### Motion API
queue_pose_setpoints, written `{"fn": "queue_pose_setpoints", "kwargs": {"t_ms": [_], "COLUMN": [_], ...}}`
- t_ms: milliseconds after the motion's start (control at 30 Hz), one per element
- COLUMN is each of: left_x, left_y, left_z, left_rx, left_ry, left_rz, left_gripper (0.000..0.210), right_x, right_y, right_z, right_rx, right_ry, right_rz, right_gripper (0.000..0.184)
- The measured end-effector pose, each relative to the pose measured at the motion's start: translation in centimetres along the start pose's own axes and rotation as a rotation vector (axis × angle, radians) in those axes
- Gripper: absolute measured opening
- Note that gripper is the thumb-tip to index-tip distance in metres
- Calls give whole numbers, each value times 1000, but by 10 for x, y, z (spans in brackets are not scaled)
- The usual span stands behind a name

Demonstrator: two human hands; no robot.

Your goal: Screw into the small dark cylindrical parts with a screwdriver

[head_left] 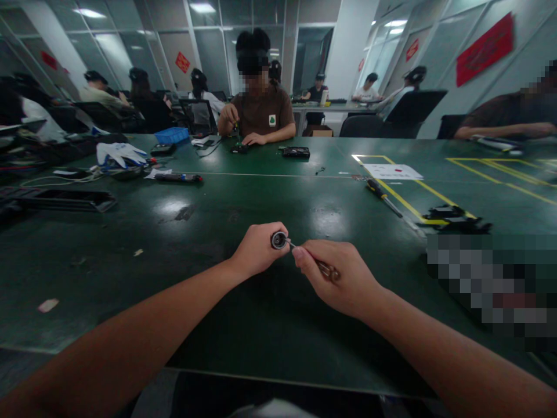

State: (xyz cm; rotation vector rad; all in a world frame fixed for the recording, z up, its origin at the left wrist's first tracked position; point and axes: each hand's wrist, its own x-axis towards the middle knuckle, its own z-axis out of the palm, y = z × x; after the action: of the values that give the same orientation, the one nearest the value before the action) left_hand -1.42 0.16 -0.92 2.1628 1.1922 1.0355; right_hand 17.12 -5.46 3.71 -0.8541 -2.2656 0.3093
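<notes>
My left hand (pixel 256 248) is closed round a small dark cylindrical part (pixel 278 240), its round hollow end turned toward me. Inside the opening some small detail shows, too fine to make out. My right hand (pixel 343 273) grips a small screwdriver (pixel 329 271) with a brownish, see-through handle. Its thin metal shaft points left, and the tip is at the right rim of the cylindrical part; whether it reaches inside I cannot tell. Both hands are held above the green table (pixel 278 342), near its front edge.
On the right lie a yellow-and-black screwdriver (pixel 383 197), black parts (pixel 455 219) and a paper sheet (pixel 393 171). A pen-like tool (pixel 178 178), white gloves (pixel 119 155) and a black tray (pixel 72 200) lie left. Across the table a person (pixel 261 110) handles small parts.
</notes>
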Motion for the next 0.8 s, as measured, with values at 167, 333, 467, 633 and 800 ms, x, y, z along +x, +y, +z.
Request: {"fn": "queue_pose_setpoints", "kwargs": {"t_ms": [167, 333, 467, 633, 800], "left_x": [-1, -1, -1, -1, -1], "left_y": [1, 2, 2, 2, 2], "left_z": [-1, -2, -1, 0, 0], "left_rx": [-11, -22, -19, -28, -19], "left_ry": [-6, 0, 3, 4, 18], "left_rz": [0, 7, 2, -1, 0], "left_gripper": [10, 6, 6, 7, 9], "right_x": [-1, -2, -1, -1, -1], "right_y": [-1, -1, -1, -2, -1], "right_z": [-2, -1, -2, -3, -1], "right_rx": [23, 32, 39, 62, 67], "right_ry": [1, -6, 3, -5, -18], "right_rz": [20, 28, 29, 27, 25], "right_gripper": [37, 37, 38, 39, 40]}}
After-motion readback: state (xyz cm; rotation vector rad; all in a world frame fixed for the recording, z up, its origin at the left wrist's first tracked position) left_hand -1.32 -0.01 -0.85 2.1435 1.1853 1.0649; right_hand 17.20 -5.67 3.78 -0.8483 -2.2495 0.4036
